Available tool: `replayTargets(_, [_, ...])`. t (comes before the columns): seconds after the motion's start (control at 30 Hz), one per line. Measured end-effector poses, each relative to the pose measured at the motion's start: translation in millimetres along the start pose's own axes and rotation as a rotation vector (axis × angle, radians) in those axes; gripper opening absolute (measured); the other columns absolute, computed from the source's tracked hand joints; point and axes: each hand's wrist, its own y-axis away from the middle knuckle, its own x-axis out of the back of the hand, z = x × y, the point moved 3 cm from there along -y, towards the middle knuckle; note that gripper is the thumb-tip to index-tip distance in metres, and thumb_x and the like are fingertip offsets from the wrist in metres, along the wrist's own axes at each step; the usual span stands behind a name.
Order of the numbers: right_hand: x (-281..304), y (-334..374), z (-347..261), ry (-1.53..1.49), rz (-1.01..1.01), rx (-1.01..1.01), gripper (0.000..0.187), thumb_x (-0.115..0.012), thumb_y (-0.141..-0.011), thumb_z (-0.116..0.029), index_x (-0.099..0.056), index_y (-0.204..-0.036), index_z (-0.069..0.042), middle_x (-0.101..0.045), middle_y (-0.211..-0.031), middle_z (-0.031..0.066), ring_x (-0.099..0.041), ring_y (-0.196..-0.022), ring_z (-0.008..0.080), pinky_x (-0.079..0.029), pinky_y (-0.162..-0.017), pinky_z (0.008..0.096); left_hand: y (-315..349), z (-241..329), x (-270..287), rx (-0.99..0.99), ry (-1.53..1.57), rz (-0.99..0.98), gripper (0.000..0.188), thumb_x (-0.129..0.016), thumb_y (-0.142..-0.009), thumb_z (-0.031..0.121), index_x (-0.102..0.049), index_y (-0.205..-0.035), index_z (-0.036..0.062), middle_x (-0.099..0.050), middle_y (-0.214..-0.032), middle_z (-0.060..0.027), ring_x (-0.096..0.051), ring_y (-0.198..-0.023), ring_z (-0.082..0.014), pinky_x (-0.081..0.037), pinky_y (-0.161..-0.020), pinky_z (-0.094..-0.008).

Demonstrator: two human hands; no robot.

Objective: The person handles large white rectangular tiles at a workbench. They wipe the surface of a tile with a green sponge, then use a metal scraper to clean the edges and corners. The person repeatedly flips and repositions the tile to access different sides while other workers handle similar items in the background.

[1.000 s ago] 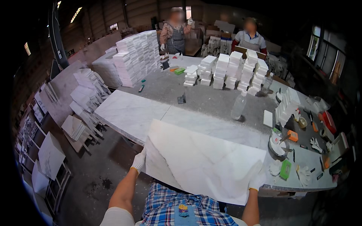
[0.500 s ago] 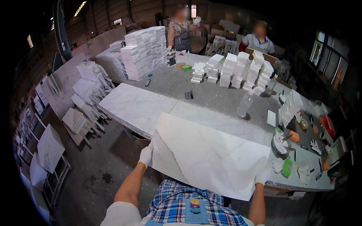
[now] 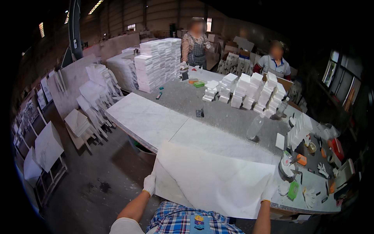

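Note:
A large white marble slab point(image 3: 210, 179) with grey veins is held between my two hands at the near edge of the table, in front of my body. My left hand point(image 3: 149, 182), in a white glove, grips its left edge. On the opposite edge, my right hand point(image 3: 269, 190), also gloved, is closed around the slab; its fingers blend into the white stone. Just beyond the held piece, two more marble slabs, a left one point(image 3: 140, 119) and a right one point(image 3: 222, 140), lie end to end along the table's front, with a thin seam between them.
Tall stacks of white tiles point(image 3: 156, 64) and shorter ones point(image 3: 241, 91) stand on the grey table point(image 3: 175, 97). A clear bottle point(image 3: 255, 126), a bowl point(image 3: 287, 167) and a green box point(image 3: 293, 190) sit to the right. Two people stand across the table. Slabs lean on racks point(image 3: 48, 146) at left.
The held slab's far edge has come nearer to me, showing more of the table slabs beyond it. The view has tilted up slightly. One person across the table has lowered a raised hand.

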Motion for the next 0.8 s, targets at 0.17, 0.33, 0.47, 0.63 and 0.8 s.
replayTargets(0.17, [10.9,6.2,-26.9,-0.124,0.032,0.048,0.04,-0.056,-0.1,-0.03,-0.062,-0.093,0.01,-0.062,-0.081,0.0224,-0.055,-0.072,0.03,-0.046,-0.071,0.043,12.6,-19.1,-1.7,0.061,0.051,0.006,0.062,-0.05,-0.1,0.051,-0.069,-0.105,-0.0071,-0.072,-0.097,-0.0147,-0.068,-0.086,-0.0241,-0.054,-0.077,-0.039])
replayTargets(0.33, [22.1,17.1,-48.6,-0.259,0.069,-0.047,0.039,-0.057,-0.101,-0.029,-0.064,-0.095,0.009,-0.061,-0.088,0.0159,-0.052,-0.079,0.024,-0.045,-0.077,0.0378,4.8,-26.5,-3.9,0.141,0.239,-0.019,0.06,-0.051,-0.101,0.051,-0.067,-0.113,-0.0056,-0.071,-0.107,-0.0136,-0.068,-0.092,-0.0245,-0.055,-0.081,-0.0392])
replayTargets(0.47, [46.7,28.3,-87.2,-0.139,0.009,-0.114,0.038,-0.058,-0.101,-0.028,-0.068,-0.108,0.008,-0.066,-0.109,0.016,-0.058,-0.099,0.0248,-0.045,-0.094,0.0346,6.3,-37.4,-8.9,0.222,0.366,-0.023,0.061,-0.052,-0.1,0.052,-0.063,-0.122,-0.0045,-0.068,-0.116,-0.0135,-0.066,-0.101,-0.0257,-0.055,-0.087,-0.0399])
replayTargets(0.63, [69.9,22.5,-112.6,-0.047,-0.012,-0.003,0.035,-0.057,-0.101,-0.025,-0.067,-0.109,0.008,-0.067,-0.104,0.012,-0.056,-0.092,0.0178,-0.046,-0.083,0.0326,11.4,-45.0,-17.3,0.258,0.533,-0.05,0.069,-0.053,-0.098,0.057,-0.058,-0.129,-0.0035,-0.065,-0.125,-0.0139,-0.064,-0.109,-0.0274,-0.053,-0.095,-0.0418])
replayTargets(0.8, [73.1,15.9,-160.8,-0.137,0.086,0.16,0.033,-0.057,-0.101,-0.024,-0.066,-0.101,0.008,-0.063,-0.086,0.0057,-0.049,-0.076,0.0119,-0.042,-0.068,0.0296,15.4,-58.2,-24.3,0.359,0.575,0.033,0.081,-0.054,-0.092,0.067,-0.054,-0.135,-0.0015,-0.062,-0.13,-0.0144,-0.061,-0.115,-0.0308,-0.05,-0.099,-0.0441])
